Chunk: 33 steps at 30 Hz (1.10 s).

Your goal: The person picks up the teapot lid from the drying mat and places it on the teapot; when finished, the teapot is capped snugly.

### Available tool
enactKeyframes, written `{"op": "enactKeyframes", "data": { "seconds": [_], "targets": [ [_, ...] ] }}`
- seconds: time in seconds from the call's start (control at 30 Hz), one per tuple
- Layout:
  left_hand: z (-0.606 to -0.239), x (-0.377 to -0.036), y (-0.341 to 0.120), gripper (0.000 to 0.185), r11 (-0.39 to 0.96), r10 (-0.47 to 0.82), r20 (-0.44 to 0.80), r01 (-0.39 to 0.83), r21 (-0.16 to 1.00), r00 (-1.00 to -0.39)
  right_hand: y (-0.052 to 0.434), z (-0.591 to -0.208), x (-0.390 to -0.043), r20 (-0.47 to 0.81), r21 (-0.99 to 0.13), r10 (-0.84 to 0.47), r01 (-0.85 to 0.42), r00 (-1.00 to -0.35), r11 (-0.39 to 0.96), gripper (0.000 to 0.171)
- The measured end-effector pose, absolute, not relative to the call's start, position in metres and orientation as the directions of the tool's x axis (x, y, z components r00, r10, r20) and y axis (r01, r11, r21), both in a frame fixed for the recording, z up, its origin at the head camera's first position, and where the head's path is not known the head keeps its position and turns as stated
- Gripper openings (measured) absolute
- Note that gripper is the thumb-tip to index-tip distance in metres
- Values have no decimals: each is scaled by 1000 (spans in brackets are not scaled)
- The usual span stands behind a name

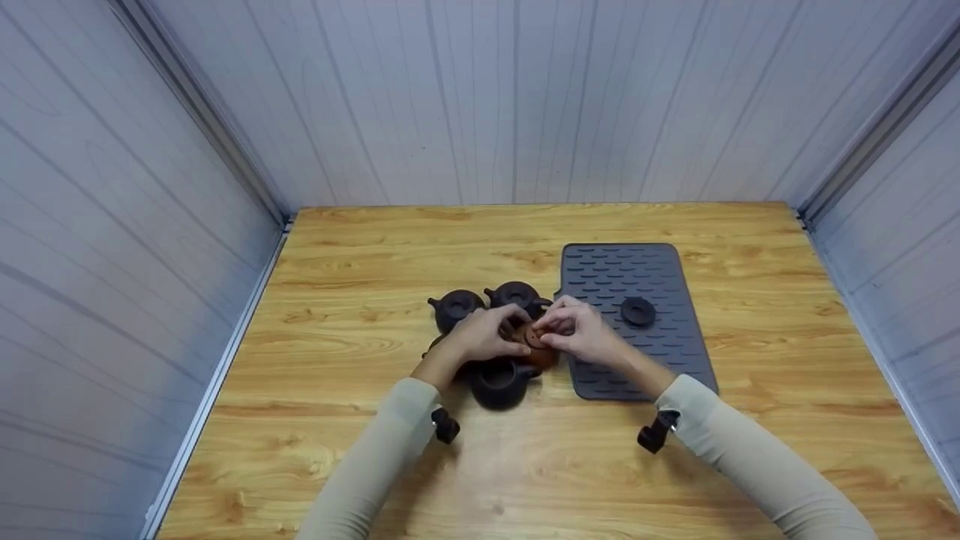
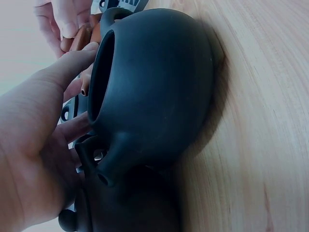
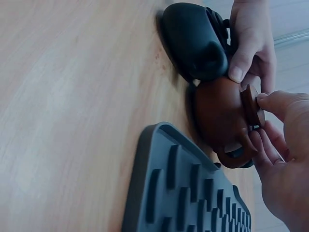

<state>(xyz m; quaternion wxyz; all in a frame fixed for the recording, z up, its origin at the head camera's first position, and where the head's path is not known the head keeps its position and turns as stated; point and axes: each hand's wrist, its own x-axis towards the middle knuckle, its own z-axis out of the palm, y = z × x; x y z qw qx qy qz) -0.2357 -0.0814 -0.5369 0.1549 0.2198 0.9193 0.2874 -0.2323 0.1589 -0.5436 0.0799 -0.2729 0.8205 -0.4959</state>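
Observation:
A reddish-brown teapot [image 3: 217, 108] stands among several dark teapots. My left hand [image 1: 481, 334] steadies its body, thumb on the near side and fingers round the far side. Between thumb and fingers, my right hand [image 1: 585, 334] pinches the brown lid [image 3: 251, 105] at the teapot's mouth; a small gap shows under one edge. Close beneath the left wrist is a dark teapot [image 2: 159, 82] with its mouth uncovered. Two more, a dark lidded teapot [image 1: 457, 304] and another dark teapot [image 1: 514, 295], stand behind the left hand. One further pot is mostly hidden by the left forearm.
Right of the teapots lies a grey ridged mat [image 1: 619, 274], partly under the right forearm. On it sits a loose dark lid [image 1: 637, 310]. The wooden table [image 1: 360, 262] is bounded by pale panel walls [image 1: 480, 105] at the back and both sides.

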Motion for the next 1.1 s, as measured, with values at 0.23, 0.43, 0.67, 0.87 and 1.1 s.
{"op": "enactKeyframes", "data": {
  "seconds": [0.23, 0.43, 0.67, 0.87, 1.1],
  "targets": [
    [-538, -235, -81, 54, 742, 484, -162, 306, 597, -860, 158, -547, -231, 126, -852, -522, -362, -843, 379, 20],
    [-539, -234, -81, 54, 746, 483, -150, 316, 586, -863, 157, -546, -230, 110, -829, -520, -367, -847, 421, 20],
    [-538, -231, -82, 52, 748, 478, -146, 314, 585, -866, 155, -549, -229, 87, -838, -511, -341, -855, 427, 20],
    [-537, -230, -81, 52, 755, 469, -143, 311, 578, -872, 154, -550, -229, 89, -839, -507, -339, -857, 426, 20],
    [-532, -226, -80, 53, 789, 461, -134, 336, 514, -877, 154, -551, -228, 99, -848, -502, -337, -859, 410, 20]
  ]
}}
